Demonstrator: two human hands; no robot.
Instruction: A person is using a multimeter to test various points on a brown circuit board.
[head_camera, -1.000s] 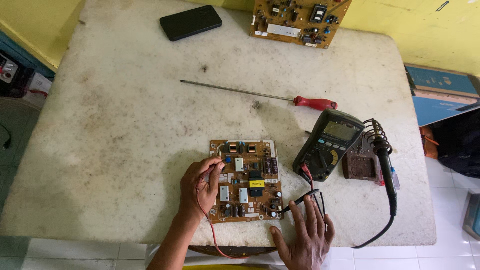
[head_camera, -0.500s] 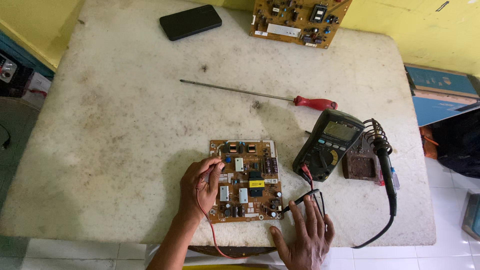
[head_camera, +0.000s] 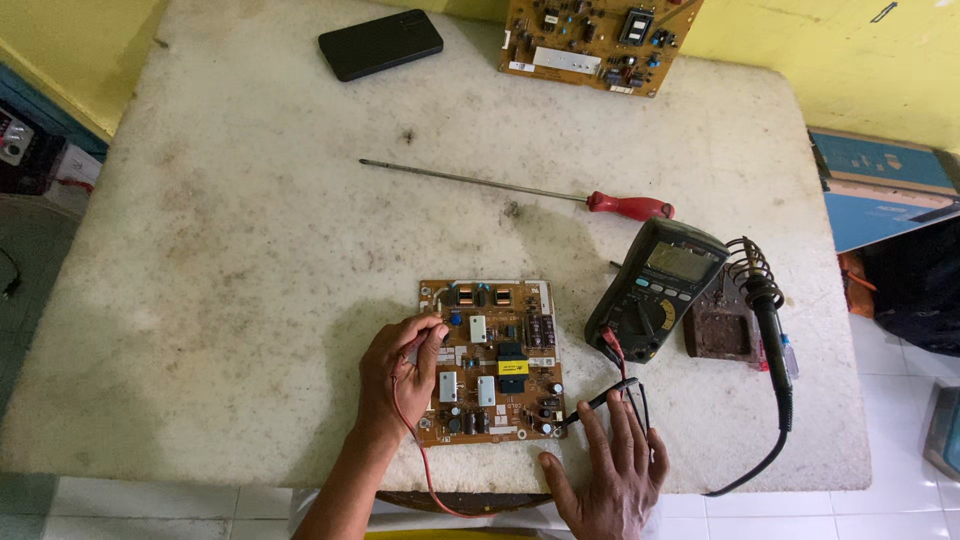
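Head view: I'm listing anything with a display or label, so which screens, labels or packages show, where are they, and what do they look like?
Multimeter screen: grey rectangle atop the dark meter, right of the near circuit board.
Yellow label: small rectangle at the middle of the near circuit board.
White label strip: long, on the far circuit board.
Phone: black, far edge, dark face.
Blue boxes: flat, stacked beyond the table's right edge.

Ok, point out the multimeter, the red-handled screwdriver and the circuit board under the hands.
multimeter (head_camera: 655, 290), head view, centre of its body.
red-handled screwdriver (head_camera: 630, 207), head view, its handle.
circuit board (head_camera: 495, 360), head view, board middle.
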